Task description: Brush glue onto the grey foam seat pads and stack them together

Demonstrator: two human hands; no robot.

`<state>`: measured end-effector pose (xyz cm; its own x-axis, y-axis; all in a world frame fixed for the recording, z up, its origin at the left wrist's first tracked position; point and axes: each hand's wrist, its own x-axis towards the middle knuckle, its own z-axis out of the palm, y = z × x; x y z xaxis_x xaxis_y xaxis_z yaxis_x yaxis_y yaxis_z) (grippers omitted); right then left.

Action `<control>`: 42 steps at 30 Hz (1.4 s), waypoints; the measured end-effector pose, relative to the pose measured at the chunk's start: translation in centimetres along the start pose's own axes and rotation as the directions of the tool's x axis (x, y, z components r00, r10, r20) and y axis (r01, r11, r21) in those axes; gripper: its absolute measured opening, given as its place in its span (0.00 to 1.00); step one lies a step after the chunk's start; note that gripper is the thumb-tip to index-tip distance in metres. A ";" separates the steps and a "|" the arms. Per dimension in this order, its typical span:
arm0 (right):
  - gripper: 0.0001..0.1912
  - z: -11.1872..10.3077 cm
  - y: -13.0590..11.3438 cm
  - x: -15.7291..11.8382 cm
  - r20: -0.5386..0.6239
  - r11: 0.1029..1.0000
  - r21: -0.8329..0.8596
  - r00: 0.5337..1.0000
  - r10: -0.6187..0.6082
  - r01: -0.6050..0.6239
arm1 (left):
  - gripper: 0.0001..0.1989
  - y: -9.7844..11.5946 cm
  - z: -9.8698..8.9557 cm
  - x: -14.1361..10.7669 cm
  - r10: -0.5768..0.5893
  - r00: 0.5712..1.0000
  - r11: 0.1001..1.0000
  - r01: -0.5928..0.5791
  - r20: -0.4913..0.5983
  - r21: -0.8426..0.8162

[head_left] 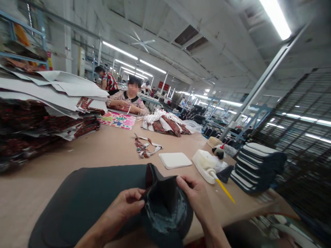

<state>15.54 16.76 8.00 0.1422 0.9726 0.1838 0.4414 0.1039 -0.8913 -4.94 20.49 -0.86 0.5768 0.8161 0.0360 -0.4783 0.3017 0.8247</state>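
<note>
A dark piece with whitish glue-like smears (167, 218) is held up at the bottom centre, its upper edge folded and standing open. My left hand (122, 206) pinches its left edge between thumb and fingers. On the other side, my right hand (193, 193) grips the right edge, fingers partly behind it. Beneath and to the left lies a large dark, rounded panel (98, 196) on the brown table (113, 146). Beyond the hands rests a white rounded pad (175, 160). To its right is a white container (203, 165) with a yellow-handled brush (224, 189).
Stacked white sheets and patterned fabric (51, 86) fill the left. Dark and white pads (256, 168) are piled at the right edge. Patterned scraps (146, 146) and a fabric bundle (167, 124) lie farther back. A person (129, 100) handles fabric across the table.
</note>
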 end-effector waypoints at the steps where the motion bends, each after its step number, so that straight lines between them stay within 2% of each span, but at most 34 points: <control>1: 0.20 -0.4 -0.2 0.2 -0.032 1.000 -0.021 0.999 -0.022 0.021 | 0.11 0.0 0.0 0.2 -0.002 1.000 1.000 0.002 -0.010 0.005; 5: 0.19 -1.5 -0.8 0.9 -0.170 0.987 -0.127 0.978 -0.118 0.097 | 0.13 0.1 0.0 0.8 0.008 0.999 0.997 -0.005 -0.033 0.081; 8: 0.19 -2.5 -0.5 1.5 -0.260 0.972 -0.213 0.953 -0.155 0.100 | 0.15 0.4 0.2 0.7 -0.015 0.998 0.996 0.021 -0.059 0.092; 13: 0.17 -3.5 0.5 2.0 -0.320 0.943 -0.324 0.928 -0.190 0.082 | 0.14 0.9 0.5 0.3 -0.084 0.984 0.995 0.091 -0.156 0.040; 15: 0.16 -3.1 0.7 1.8 -0.290 0.932 -0.351 0.936 -0.200 0.090 | 0.15 1.0 0.5 0.4 -0.071 0.977 0.995 0.085 -0.202 0.061; 18: 0.14 -1.7 0.8 1.2 -0.179 0.918 -0.375 0.961 -0.213 0.133 | 0.16 1.3 0.8 0.7 -0.008 0.965 0.977 0.064 -0.263 0.203; 21: 0.12 0.2 0.9 0.4 -0.049 0.892 -0.414 0.974 -0.220 0.181 | 0.32 1.7 1.7 1.1 0.021 0.947 0.923 0.104 -0.320 0.370; 23: 0.12 1.3 1.1 -0.1 0.028 0.855 -0.472 0.973 -0.230 0.216 | 0.36 2.1 2.5 1.5 0.064 0.934 0.890 0.106 -0.352 0.444; 26: 0.12 2.3 1.4 -0.9 0.141 0.793 -0.542 0.960 -0.242 0.279 | 0.26 2.1 2.9 2.4 0.174 0.926 0.861 0.023 -0.336 0.509; 29: 0.13 2.5 1.6 -1.5 0.207 0.755 -0.582 0.953 -0.222 0.302 | 0.16 1.2 2.2 3.3 0.162 0.935 0.868 0.018 -0.316 0.496; 32: 0.15 2.5 1.4 -1.7 0.181 0.712 -0.654 0.967 -0.178 0.254 | 0.20 -0.2 1.7 3.7 0.131 0.947 0.874 0.030 -0.295 0.485; 35: 0.21 2.8 0.5 -1.5 0.164 0.641 -0.739 0.978 -0.131 0.210 | 0.20 -1.0 2.6 3.5 0.151 0.956 0.865 -0.005 -0.250 0.502; 37: 0.15 2.9 -0.1 -1.1 0.181 0.607 -0.770 0.979 -0.090 0.198 | 0.20 -1.0 3.6 3.2 0.151 0.961 0.866 -0.017 -0.230 0.499; 39: 0.12 2.5 -0.5 -0.6 0.170 0.633 -0.752 0.982 -0.083 0.184 | 0.20 -0.7 4.4 2.9 0.133 0.962 0.892 -0.010 -0.240 0.452; 42: 0.13 1.2 -0.2 0.2 0.148 0.822 -0.542 0.983 -0.111 0.175 | 0.20 -0.5 4.5 2.5 0.096 0.957 0.942 0.001 -0.273 0.335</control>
<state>14.44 17.16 7.72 -0.0403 0.9750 0.2186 0.8680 0.1425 -0.4756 -0.25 20.17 1.35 0.3251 0.9448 -0.0405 -0.2285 0.1200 0.9661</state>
